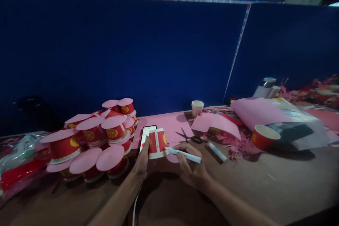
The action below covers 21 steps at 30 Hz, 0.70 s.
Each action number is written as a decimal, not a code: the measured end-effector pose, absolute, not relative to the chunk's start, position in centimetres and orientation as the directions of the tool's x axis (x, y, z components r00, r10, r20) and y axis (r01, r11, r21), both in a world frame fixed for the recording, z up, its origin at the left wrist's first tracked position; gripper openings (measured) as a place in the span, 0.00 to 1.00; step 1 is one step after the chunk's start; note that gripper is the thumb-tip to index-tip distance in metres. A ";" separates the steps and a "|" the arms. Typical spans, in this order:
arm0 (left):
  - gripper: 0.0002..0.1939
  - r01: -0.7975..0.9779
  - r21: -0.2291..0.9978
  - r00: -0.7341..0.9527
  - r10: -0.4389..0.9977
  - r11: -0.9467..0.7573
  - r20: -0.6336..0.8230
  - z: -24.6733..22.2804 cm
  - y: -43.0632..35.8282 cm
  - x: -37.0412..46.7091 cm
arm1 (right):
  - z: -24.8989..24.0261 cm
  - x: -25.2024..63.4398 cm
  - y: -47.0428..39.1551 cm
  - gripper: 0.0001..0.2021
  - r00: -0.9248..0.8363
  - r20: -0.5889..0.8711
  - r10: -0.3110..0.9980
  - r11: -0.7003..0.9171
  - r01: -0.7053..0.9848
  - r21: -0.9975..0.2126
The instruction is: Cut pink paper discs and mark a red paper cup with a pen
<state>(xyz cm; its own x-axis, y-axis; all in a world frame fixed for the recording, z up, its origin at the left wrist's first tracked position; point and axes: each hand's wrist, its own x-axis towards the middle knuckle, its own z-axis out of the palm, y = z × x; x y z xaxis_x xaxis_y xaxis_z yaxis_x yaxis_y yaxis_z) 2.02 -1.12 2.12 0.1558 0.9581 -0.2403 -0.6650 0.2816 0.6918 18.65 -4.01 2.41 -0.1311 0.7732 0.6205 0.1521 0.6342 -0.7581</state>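
Note:
My left hand (143,160) is wrapped around a red and white paper cup (158,143) with gold emblems and a pale printed strip. My right hand (192,167) grips a slim white pen-like tube (189,156); its tip is at the cup's right edge. Whether the tip touches the cup, I cannot tell. Behind the cup, partly covered by it, lies a phone (146,135) with a lit screen. A pink paper disc (173,157) shows beneath the tube. Black scissors (189,137) lie open just beyond my right hand.
Stacked red cups topped with pink discs (88,160) crowd the left. Pink sheets (169,122) lie at the back. On the right are a blue-white tube (216,152), pink shreds (239,146), a red cup (265,137) and a white cup (197,107). A blue partition (159,53) rises behind.

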 end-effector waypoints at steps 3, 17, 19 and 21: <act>0.23 -0.665 0.702 0.157 0.966 0.257 -0.205 1.9 -1.1 2.1 | 2.3 18.5 -4.0 0.06 -0.149 0.650 0.745 0.667 0.159 -0.728; 0.25 -0.645 0.702 0.239 0.953 0.301 -0.189 1.7 -1.2 2.3 | 2.4 18.6 -4.0 0.06 -0.164 0.637 0.753 0.657 0.144 -0.740; 0.25 -0.645 0.711 0.215 0.960 0.279 -0.182 1.7 -1.2 2.3 | 2.5 18.6 -4.1 0.06 -0.158 0.621 0.768 0.640 0.142 -0.756; 0.25 -0.640 0.721 0.201 0.963 0.266 -0.177 1.9 -1.2 2.4 | 2.5 18.7 -4.1 0.07 -0.151 0.622 0.768 0.640 0.146 -0.755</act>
